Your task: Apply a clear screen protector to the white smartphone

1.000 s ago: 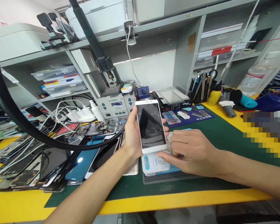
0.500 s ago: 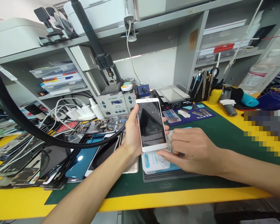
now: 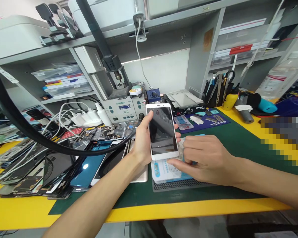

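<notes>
White phone [image 3: 163,134] is clasped edgewise by the left hand [image 3: 142,142], right hand [image 3: 206,158] near, thumb parted from curled fingers

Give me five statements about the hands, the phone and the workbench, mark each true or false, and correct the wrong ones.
1. The left hand holds a white phone close to the right hand. True.
2. The phone's back faces the camera. False: its dark front does.
3. A glossy blue panel lies to the left of the phone. True.
4. The right hand grips the blue panel. False: it is near the phone's lower right corner.
5. A green mat lies on the yellow bench top. True.
</notes>
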Demonstrator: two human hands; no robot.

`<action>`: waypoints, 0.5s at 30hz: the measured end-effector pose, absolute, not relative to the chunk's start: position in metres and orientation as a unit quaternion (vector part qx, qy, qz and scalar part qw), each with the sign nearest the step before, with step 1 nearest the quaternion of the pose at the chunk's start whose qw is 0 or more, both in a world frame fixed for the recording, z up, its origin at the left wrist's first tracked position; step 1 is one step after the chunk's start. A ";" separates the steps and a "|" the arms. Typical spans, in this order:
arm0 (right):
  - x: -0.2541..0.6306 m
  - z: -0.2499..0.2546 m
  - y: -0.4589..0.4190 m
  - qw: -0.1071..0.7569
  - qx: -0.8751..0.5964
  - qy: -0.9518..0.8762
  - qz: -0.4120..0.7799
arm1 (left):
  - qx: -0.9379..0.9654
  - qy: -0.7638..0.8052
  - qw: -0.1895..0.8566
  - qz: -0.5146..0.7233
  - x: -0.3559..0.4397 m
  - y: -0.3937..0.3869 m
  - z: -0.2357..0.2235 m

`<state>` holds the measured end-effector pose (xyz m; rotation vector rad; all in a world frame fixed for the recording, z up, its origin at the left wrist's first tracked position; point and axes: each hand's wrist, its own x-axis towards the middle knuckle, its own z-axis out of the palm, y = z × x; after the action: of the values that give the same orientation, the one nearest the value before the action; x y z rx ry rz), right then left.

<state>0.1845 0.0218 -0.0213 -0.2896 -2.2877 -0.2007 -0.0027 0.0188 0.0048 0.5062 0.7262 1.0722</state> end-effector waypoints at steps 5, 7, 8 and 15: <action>0.184 -0.022 0.022 0.405 -0.114 -0.903 -0.081 | 0.235 0.335 0.767 0.495 -0.003 0.019 0.005; 0.184 -0.022 0.022 0.403 -0.115 -0.904 -0.082 | 0.242 0.338 0.765 0.492 -0.003 0.020 0.004; 0.184 -0.022 0.022 0.402 -0.115 -0.905 -0.082 | 0.246 0.340 0.764 0.490 -0.003 0.020 0.003; 0.185 -0.022 0.022 0.401 -0.113 -0.906 -0.077 | 0.281 0.334 0.763 0.476 -0.004 0.019 0.000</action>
<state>0.1848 0.0219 -0.0219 -0.2857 -2.2905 -0.1941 -0.0041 0.0195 0.0005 0.6116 0.7269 1.0345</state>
